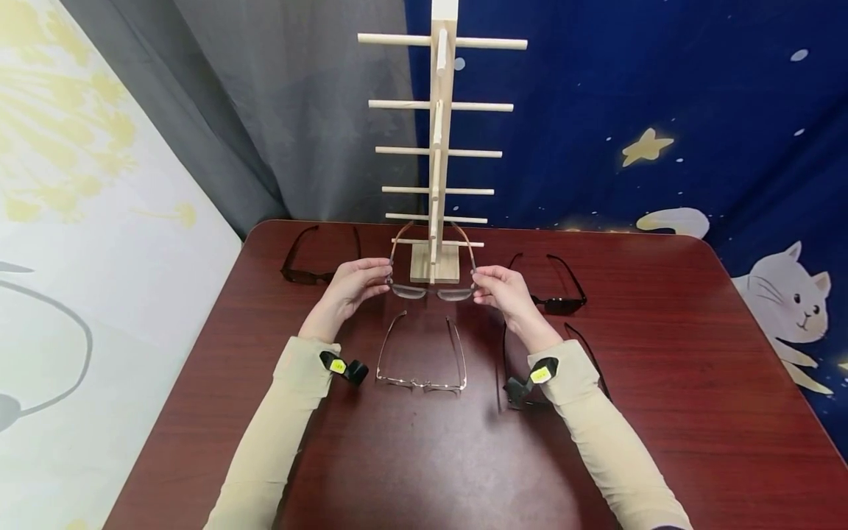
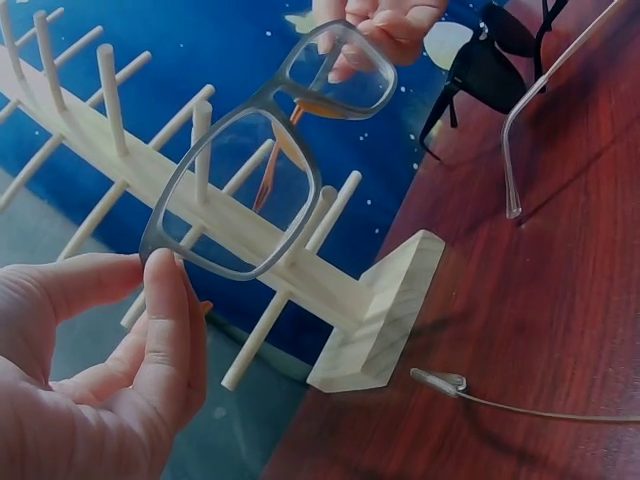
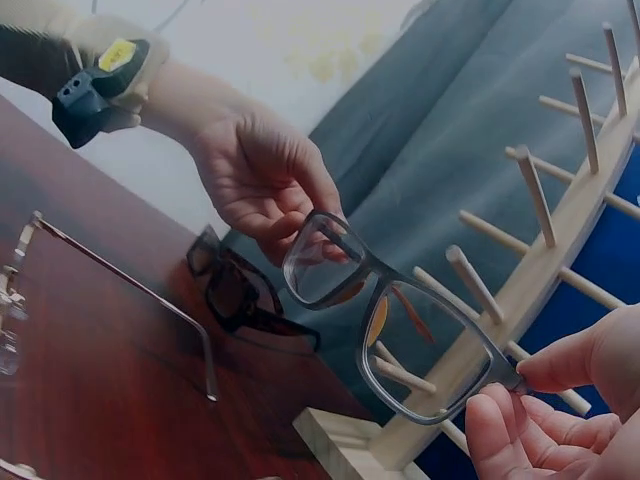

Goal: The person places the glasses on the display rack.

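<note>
A pair of grey-framed eyeglasses (image 1: 409, 292) with orange-brown temples is held up in front of the lower pegs of a wooden display rack (image 1: 442, 110). My left hand (image 1: 358, 283) pinches the frame's left corner near the hinge, as the left wrist view shows close up on the eyeglasses (image 2: 230, 195). At the opposite corner my right hand (image 1: 505, 288) pinches the other hinge between thumb and fingers. The temples point away from me, toward the rack, one on each side of its post. Whether they touch a peg, I cannot tell.
Thin metal-framed glasses (image 1: 421, 383) lie on the dark red table (image 1: 424, 471) just in front. Dark sunglasses (image 1: 305, 276) lie at the back left, with another black pair (image 1: 562, 303) at the right. A further dark pair (image 1: 530, 401) is partly under my right wrist.
</note>
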The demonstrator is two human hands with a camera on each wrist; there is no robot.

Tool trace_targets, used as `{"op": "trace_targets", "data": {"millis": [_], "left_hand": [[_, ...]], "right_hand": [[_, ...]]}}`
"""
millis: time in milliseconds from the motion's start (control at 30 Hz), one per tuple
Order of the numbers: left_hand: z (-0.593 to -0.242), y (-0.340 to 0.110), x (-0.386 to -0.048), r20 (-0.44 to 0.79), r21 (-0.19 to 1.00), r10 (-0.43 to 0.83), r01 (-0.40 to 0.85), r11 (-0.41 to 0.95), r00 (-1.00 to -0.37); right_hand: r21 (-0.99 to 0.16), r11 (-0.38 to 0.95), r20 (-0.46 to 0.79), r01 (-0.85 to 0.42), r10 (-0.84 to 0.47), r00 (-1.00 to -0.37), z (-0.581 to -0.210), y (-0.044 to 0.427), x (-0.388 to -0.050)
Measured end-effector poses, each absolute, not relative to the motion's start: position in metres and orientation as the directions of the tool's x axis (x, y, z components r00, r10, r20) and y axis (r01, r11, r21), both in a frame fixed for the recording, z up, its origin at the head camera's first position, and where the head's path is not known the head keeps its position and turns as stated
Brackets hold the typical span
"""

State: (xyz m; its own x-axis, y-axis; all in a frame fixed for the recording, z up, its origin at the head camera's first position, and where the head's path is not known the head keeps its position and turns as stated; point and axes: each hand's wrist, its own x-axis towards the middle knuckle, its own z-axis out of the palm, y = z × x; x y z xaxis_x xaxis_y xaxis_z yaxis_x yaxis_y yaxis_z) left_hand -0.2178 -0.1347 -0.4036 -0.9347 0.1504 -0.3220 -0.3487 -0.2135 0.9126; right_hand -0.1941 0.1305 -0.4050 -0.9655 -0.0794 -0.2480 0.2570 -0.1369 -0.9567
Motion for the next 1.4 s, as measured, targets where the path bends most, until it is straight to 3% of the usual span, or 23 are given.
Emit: {"op": "trace_targets", "data": {"millis": [567, 1400], "left_hand": [[-0.417, -0.122, -0.247, -0.354, 0.904, -0.023, -0.336, -0.264, -0.935], [-0.430, -0.121, -0.253, -0.377, 0.910, -0.062, -0.357, -0.210, -0.924]], "right_hand": [[-0.924, -0.185, -0.334, 0.334, -0.029, -0.942, -0.417, 0.127, -0.230], [-0.912, -0.174, -0.377, 0.372, -0.006, -0.926, -0.428, 0.124, -0.238]]}}
